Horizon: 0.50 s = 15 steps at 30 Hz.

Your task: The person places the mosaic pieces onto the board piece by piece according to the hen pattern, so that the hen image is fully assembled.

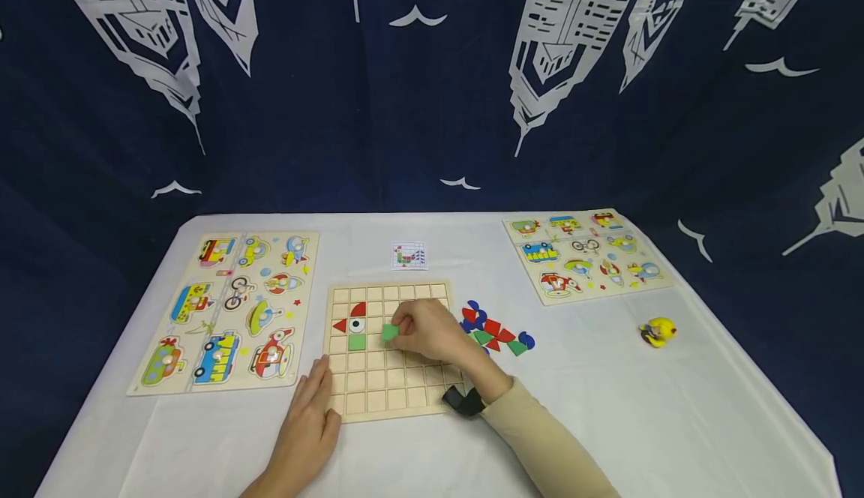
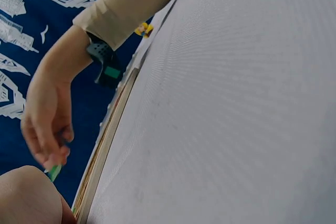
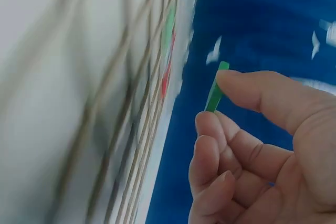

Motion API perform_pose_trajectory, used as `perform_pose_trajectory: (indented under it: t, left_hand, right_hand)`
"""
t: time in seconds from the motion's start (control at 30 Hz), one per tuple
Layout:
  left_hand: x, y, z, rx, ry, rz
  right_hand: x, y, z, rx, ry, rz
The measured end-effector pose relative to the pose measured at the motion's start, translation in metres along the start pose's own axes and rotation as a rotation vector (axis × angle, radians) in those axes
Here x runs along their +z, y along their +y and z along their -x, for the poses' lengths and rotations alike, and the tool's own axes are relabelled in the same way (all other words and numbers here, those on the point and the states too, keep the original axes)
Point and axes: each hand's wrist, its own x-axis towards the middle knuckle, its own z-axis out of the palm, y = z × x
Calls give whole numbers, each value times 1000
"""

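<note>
My right hand pinches a green square tile between thumb and finger above the middle of a wooden grid board. The right wrist view shows that tile edge-on, apart from the board. On the board's left part sit a red quarter-round tile, a red triangle, a tile with an eye and a green square. My left hand rests at the board's lower left edge, fingers extended; the left wrist view shows only part of it.
Loose red, blue and green tiles lie right of the board. A small pattern card is behind it. Vehicle puzzle boards stand left and back right. A yellow figurine is at the right.
</note>
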Motion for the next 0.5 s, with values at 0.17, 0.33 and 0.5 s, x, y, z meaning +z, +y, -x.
perform_pose_trajectory:
  t: [0.17,0.33,0.5]
  left_hand:
    - [0,0,0,-2,-5,-9]
    - [-1,0,0,-16,-20,-1]
    - [-1,0,0,-23,-37,-2]
  right_hand:
    - [27,-27,0,-32,-44,66]
    - [43,-34,-2,-35,-43,145]
    - [51,-32,-4,-55,-35,161]
